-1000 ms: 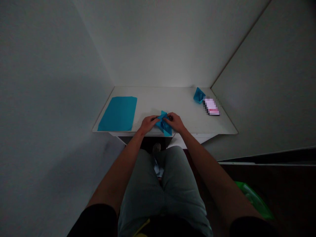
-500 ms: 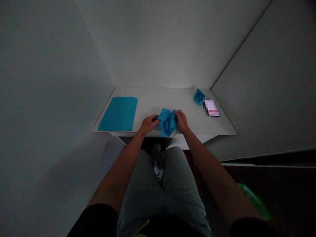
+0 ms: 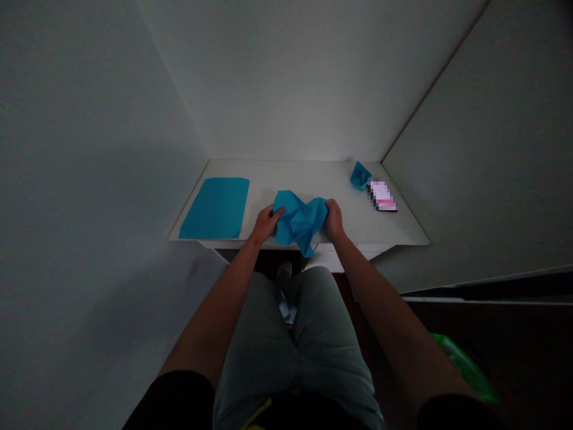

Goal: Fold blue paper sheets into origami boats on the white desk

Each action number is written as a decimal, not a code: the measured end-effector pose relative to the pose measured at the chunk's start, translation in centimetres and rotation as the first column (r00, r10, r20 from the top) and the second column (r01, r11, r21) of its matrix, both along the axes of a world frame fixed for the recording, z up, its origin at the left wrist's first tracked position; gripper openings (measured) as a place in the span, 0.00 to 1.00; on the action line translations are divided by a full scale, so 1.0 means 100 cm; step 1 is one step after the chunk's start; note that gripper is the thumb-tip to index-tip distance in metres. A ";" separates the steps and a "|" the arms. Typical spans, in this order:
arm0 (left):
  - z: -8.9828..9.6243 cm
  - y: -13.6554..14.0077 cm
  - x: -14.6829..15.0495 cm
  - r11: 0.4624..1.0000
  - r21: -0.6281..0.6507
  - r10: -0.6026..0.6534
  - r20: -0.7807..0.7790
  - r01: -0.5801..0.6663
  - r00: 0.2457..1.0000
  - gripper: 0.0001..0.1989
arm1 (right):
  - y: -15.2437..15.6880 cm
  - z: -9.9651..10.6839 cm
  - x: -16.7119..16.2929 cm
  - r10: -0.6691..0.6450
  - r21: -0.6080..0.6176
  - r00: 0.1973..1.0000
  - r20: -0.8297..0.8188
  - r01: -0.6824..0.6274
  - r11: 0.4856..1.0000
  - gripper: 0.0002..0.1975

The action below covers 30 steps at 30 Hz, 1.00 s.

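A creased sheet of blue paper [image 3: 299, 220] stretches between my two hands, over the front edge of the white table. My left hand [image 3: 267, 223] pinches its left side, thumb on top. On the opposite side, my right hand [image 3: 333, 220] grips the paper's right edge with curled fingers. The sheet is partly opened out, with many fold lines and a point hanging down past the table edge. Flat blue paper [image 3: 215, 208] lies to the left of my left hand. Toward the back right sits a folded blue paper boat [image 3: 360, 176].
A phone with a blurred, lit screen [image 3: 382, 196] lies at the right of the white table [image 3: 286, 170], beside the folded boat. Walls close in the table at the back and on both sides. Something green [image 3: 463, 365] is low at the right.
My hands have moved apart and the blue paper between them has spread wider. Its lower point now hangs a little further down.
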<state>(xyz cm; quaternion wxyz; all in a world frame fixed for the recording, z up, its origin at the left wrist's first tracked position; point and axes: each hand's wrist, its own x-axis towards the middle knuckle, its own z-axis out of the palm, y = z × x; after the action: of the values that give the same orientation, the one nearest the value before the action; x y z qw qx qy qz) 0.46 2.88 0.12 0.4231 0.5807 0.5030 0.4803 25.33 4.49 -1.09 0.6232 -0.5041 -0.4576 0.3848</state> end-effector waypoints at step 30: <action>0.046 0.004 -0.092 0.981 -0.066 0.160 -0.250 -0.181 0.955 0.09 | 0.002 -0.004 0.004 -0.026 -0.052 0.987 0.156 0.034 0.998 0.34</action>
<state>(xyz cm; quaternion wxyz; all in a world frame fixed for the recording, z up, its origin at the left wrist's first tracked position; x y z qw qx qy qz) -8.71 3.30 4.69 0.3403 0.5704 0.6200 0.4176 25.77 4.73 -1.51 0.5775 -0.5561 -0.4866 0.3472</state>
